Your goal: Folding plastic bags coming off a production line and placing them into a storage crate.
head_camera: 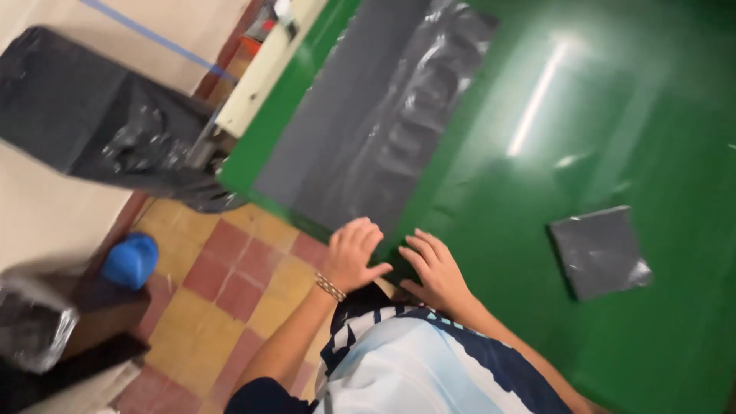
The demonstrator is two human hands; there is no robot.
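Plastic sheet (368,123) lies flat under both hands' spread, open fingers (360,234) at its near edge.

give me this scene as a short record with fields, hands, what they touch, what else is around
surface: green table, glossy, a light reflected on it
left hand: left hand flat on the near edge of the grey plastic sheet, beaded bracelet on the wrist
right hand: right hand on the table edge beside the sheet's corner, fingers spread
sheet: long, spread along the table, wrinkled on one side
also on table: folded grey square, apart from both hands
floor: red and yellow tiles, blue object
left of table: black plastic bag
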